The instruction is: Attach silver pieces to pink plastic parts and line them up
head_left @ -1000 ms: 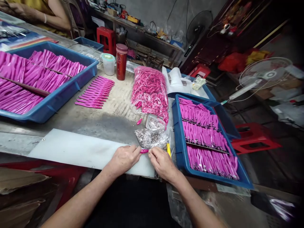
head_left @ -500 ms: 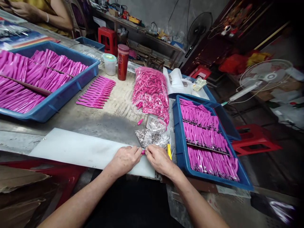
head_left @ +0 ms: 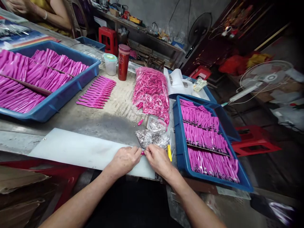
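My left hand (head_left: 125, 160) and my right hand (head_left: 158, 160) meet fingertip to fingertip over the near edge of a white board (head_left: 83, 152). Both pinch a small pink plastic piece (head_left: 142, 152), of which only a sliver shows between the fingers. Just beyond my hands lies a clear bag of small metal parts (head_left: 152, 137). A yellow tool (head_left: 169, 153) rests beside my right hand. A blue tray (head_left: 180, 148) with rows of pink pieces stands to the right.
A big clear bag of pink parts (head_left: 152, 91) lies mid-table, with a row of pink pens (head_left: 97, 91) to its left. A large blue tray (head_left: 59, 98) of pink pieces fills the left. A red flask (head_left: 123, 62) and lidded cup (head_left: 110, 63) stand behind. Another person's arm (head_left: 53, 12) shows top left.
My hands have closed together, so the pink piece between them is nearly covered now. The view has shifted slightly; nothing else on the table moved.
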